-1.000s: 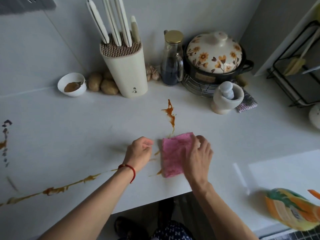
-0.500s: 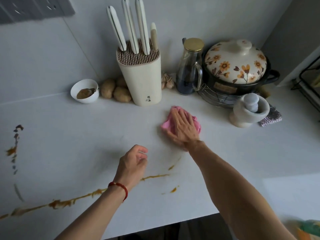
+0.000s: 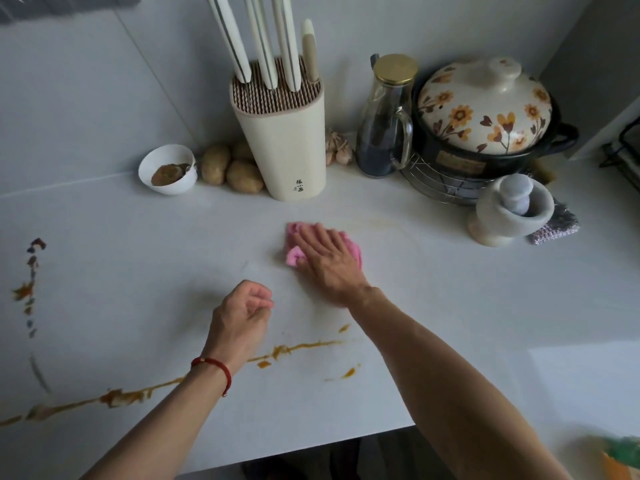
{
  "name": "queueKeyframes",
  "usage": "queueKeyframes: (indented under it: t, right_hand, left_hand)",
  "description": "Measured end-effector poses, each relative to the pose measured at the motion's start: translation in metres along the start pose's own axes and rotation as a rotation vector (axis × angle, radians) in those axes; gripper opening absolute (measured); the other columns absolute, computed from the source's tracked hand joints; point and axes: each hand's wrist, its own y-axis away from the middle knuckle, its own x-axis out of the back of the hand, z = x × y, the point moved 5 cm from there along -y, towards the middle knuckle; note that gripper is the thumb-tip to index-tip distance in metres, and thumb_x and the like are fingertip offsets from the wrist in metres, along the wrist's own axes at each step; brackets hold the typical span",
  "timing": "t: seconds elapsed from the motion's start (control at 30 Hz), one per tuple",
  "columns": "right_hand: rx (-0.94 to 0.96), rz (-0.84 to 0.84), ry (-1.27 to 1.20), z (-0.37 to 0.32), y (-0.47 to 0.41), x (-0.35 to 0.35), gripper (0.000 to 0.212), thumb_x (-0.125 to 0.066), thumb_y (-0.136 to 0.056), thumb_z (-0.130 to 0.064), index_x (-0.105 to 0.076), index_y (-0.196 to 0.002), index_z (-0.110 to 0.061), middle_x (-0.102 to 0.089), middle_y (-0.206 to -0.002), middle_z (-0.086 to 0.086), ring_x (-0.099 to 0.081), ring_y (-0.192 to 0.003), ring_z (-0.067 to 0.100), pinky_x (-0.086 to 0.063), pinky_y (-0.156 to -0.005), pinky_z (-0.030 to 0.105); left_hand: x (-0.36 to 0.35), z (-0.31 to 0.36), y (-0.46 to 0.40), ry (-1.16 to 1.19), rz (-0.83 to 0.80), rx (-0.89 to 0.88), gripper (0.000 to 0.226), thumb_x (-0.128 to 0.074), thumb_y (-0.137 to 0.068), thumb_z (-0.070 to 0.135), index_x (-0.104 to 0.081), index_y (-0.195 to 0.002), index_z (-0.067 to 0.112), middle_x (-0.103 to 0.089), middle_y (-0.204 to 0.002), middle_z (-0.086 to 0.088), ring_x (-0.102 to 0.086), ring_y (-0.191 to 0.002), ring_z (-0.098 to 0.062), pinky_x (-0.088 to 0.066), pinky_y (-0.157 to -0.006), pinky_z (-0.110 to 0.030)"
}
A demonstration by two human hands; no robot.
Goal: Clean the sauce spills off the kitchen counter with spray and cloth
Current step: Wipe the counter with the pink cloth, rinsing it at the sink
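Pink cloth [image 3: 294,255], soft and limp, is bunching in front of the knife block [image 3: 280,133]; right hand [image 3: 327,263] is pressing it flat-fingered, best held under the palm. Left hand [image 3: 239,320] is resting loosely curled, empty.

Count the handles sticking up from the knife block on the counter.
4: three long white handles side by side, and one short cream handle at the right of the knife block.

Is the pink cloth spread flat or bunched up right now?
Bunched. The pink cloth is crumpled into a small wad under the right hand, which presses it flat-fingered onto the counter.
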Motion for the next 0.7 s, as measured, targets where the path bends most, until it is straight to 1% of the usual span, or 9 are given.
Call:
queueKeyframes:
  t: [0.07, 0.13, 0.23, 0.33, 0.43, 0.5, 0.57, 0.63, 0.7]
  right_hand:
    - [0.168, -0.031, -0.036, -0.015, 0.030, -0.018, 0.068, -0.016, -0.108, -0.053, -0.035, -0.161, -0.015, -0.032, -0.168, 0.004, -0.020, -0.159, 0.028, -0.008, -0.129, 0.046]
    - [0.209, 0.013, -0.078, -0.009, 0.068, -0.016, 0.062, -0.021, -0.111, -0.046, -0.037, -0.160, -0.013, -0.033, -0.168, 0.004, -0.023, -0.158, 0.026, -0.011, -0.129, 0.044]
    - [-0.084, 0.183, -0.092, 0.026, 0.070, -0.001, 0.056, -0.028, -0.111, -0.037, -0.033, -0.162, -0.015, -0.026, -0.170, 0.002, -0.020, -0.159, 0.025, -0.005, -0.129, 0.039]
    - [-0.334, 0.187, -0.005, 0.014, 0.004, 0.002, 0.063, -0.027, -0.111, -0.048, -0.018, -0.166, -0.018, -0.013, -0.174, 0.003, -0.005, -0.161, 0.027, 0.000, -0.130, 0.044]
    - [-0.115, 0.068, -0.004, -0.045, -0.053, -0.021, 0.066, -0.024, -0.109, -0.055, -0.020, -0.166, -0.022, -0.015, -0.174, 0.001, -0.006, -0.161, 0.028, -0.007, -0.129, 0.052]
    - [0.098, 0.012, 0.002, -0.092, -0.057, -0.043, 0.066, -0.026, -0.106, -0.056, -0.037, -0.161, -0.021, -0.031, -0.169, 0.002, -0.022, -0.158, 0.030, -0.020, -0.125, 0.054]
    - [0.226, 0.009, 0.011, -0.114, -0.031, -0.055, 0.062, -0.032, -0.107, -0.053, -0.044, -0.158, -0.020, -0.040, -0.165, 0.001, -0.031, -0.155, 0.027, -0.018, -0.125, 0.048]
    - [0.195, 0.070, 0.031, -0.105, 0.002, -0.054, 0.059, -0.036, -0.108, -0.053, -0.042, -0.159, -0.024, -0.036, -0.167, -0.003, -0.028, -0.156, 0.021, -0.018, -0.126, 0.043]
    - [-0.015, 0.133, 0.097, -0.082, 0.027, -0.046, 0.062, -0.031, -0.107, -0.059, -0.038, -0.161, -0.027, -0.031, -0.169, -0.006, -0.027, -0.157, 0.021, -0.021, -0.126, 0.045]
  left_hand:
    - [0.007, -0.003, -0.001, 0.010, 0.024, 0.008, 0.019, -0.058, -0.071, 0.028, -0.063, -0.088, 0.035, -0.073, -0.083, 0.006, -0.072, -0.081, -0.024, -0.060, -0.078, -0.055]
    - [0.017, -0.003, -0.001, 0.005, 0.048, -0.004, 0.017, -0.060, -0.074, 0.025, -0.062, -0.089, 0.034, -0.072, -0.084, 0.006, -0.072, -0.080, -0.024, -0.061, -0.077, -0.053]
    - [0.038, -0.003, -0.010, -0.105, 0.128, -0.057, 0.023, -0.067, -0.079, 0.007, -0.063, -0.090, 0.027, -0.071, -0.087, 0.008, -0.069, -0.091, -0.019, -0.057, -0.086, -0.043]
    - [0.064, -0.010, -0.035, -0.454, 0.143, -0.097, 0.033, -0.069, -0.079, 0.014, -0.065, -0.108, 0.026, -0.067, -0.112, 0.002, -0.057, -0.117, -0.024, -0.048, -0.097, -0.044]
    - [0.086, -0.025, -0.060, -0.708, 0.038, -0.040, 0.052, -0.070, -0.081, 0.028, -0.058, -0.132, 0.027, -0.058, -0.137, -0.001, -0.048, -0.131, -0.028, -0.044, -0.105, -0.042]
    - [0.105, -0.034, -0.079, -0.771, 0.001, -0.035, 0.061, -0.068, -0.082, 0.034, -0.053, -0.141, 0.027, -0.052, -0.147, 0.001, -0.047, -0.136, -0.026, -0.042, -0.109, -0.042]
    - [0.121, -0.042, -0.094, -0.813, -0.039, -0.033, 0.064, -0.065, -0.084, 0.037, -0.047, -0.146, 0.028, -0.046, -0.154, 0.001, -0.045, -0.139, -0.025, -0.040, -0.111, -0.045]
    - [0.134, -0.048, -0.102, -0.837, -0.077, -0.040, 0.064, -0.061, -0.087, 0.036, -0.044, -0.148, 0.030, -0.043, -0.155, 0.002, -0.043, -0.140, -0.026, -0.040, -0.111, -0.046]
    - [0.143, -0.053, -0.101, -0.800, -0.076, -0.095, 0.060, -0.060, -0.088, 0.033, -0.046, -0.147, 0.030, -0.047, -0.152, 0.002, -0.045, -0.137, -0.026, -0.042, -0.109, -0.044]
